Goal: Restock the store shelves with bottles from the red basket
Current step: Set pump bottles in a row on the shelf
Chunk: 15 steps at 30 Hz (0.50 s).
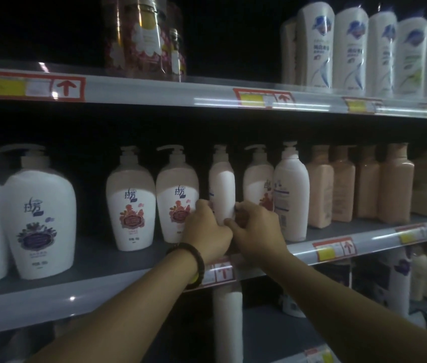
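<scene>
On the middle shelf [94, 260], purple-labelled pump bottles [38, 221] are noted at far left, then two red-labelled pump bottles [129, 203]. The left hand [207, 231], a bead bracelet [194, 260] at its wrist, is curled round a slim white bottle [222, 189], held upright over the shelf front, base hidden. The right hand [258, 230] is clasped on its other side. Peach bottles [343, 184] are ranged further right.
</scene>
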{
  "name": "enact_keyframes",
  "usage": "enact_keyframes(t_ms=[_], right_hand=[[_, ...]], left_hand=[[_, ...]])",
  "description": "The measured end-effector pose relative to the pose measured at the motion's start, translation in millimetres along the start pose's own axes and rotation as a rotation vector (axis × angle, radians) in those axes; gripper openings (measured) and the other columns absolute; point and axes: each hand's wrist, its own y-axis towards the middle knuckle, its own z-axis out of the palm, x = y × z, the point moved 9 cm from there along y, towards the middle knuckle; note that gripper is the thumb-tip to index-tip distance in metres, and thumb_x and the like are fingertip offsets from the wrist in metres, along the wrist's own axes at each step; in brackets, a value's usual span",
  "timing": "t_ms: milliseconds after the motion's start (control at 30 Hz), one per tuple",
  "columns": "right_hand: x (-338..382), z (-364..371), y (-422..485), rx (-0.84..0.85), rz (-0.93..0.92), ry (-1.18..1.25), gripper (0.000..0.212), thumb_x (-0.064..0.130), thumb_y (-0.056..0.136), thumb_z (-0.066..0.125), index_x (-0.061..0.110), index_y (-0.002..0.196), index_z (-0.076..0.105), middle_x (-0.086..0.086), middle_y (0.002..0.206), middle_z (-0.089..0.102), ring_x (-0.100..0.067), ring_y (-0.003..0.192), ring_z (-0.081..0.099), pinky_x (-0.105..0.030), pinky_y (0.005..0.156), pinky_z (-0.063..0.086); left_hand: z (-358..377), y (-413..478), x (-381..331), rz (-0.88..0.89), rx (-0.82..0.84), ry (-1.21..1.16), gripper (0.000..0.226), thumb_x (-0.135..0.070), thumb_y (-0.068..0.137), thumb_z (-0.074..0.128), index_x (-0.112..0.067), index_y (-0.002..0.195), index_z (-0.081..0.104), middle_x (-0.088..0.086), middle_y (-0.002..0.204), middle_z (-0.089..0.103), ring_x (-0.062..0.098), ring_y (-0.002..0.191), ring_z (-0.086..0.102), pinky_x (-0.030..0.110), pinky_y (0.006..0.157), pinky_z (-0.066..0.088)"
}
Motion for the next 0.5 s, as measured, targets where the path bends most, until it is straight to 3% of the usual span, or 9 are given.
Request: enact_keyframes(t_ms=[133, 300, 400, 500], right_hand=[[4, 5, 1, 0.005, -0.09, -0.06, 0.017, 0.027, 0.102, 0.065, 0.021, 0.087, 0.073, 0.001, 0.082, 0.073, -0.013, 0.078, 0.071, -0.043, 0.078, 0.063], [18, 11, -1, 0.039, -0.182, -0.105, 0.015, 0.024, 0.098, 0.072, 0.023, 0.11, 0.081, 0.001, 0.108, 0.077, -0.016, 0.099, 0.071, -0.04, 0.092, 0.059], [1, 4, 5, -0.001, -0.023, 0.027, 0.022, 0.028, 0.096, 0.075, 0.022, 0.116, 0.067, 0.004, 0.106, 0.073, -0.014, 0.099, 0.07, -0.043, 0.092, 0.061], [-10, 10, 13, 0.115, 0.116, 0.072, 0.058, 0.036, 0.092, 0.077, 0.019, 0.142, 0.051, -0.004, 0.126, 0.069, -0.024, 0.116, 0.068, -0.05, 0.101, 0.058]], left_hand=[[-1, 3, 2, -0.058, 0.031, -0.036, 0.035, -0.017, 0.095, 0.066, -0.027, 0.121, 0.044, -0.003, 0.119, 0.06, 0.015, 0.102, 0.061, 0.035, 0.088, 0.055], [-3, 2, 2, -0.092, 0.051, -0.034, 0.035, -0.017, 0.089, 0.065, -0.024, 0.123, 0.056, 0.002, 0.117, 0.066, 0.021, 0.106, 0.066, 0.043, 0.092, 0.059], [-6, -1, 1, -0.091, 0.062, 0.023, 0.031, -0.018, 0.094, 0.064, -0.018, 0.124, 0.056, 0.003, 0.115, 0.065, 0.019, 0.1, 0.064, 0.03, 0.078, 0.054], [-8, -6, 0, -0.074, 0.028, 0.071, 0.033, -0.027, 0.096, 0.066, -0.016, 0.124, 0.054, 0.004, 0.113, 0.065, 0.018, 0.097, 0.065, 0.024, 0.063, 0.045]])
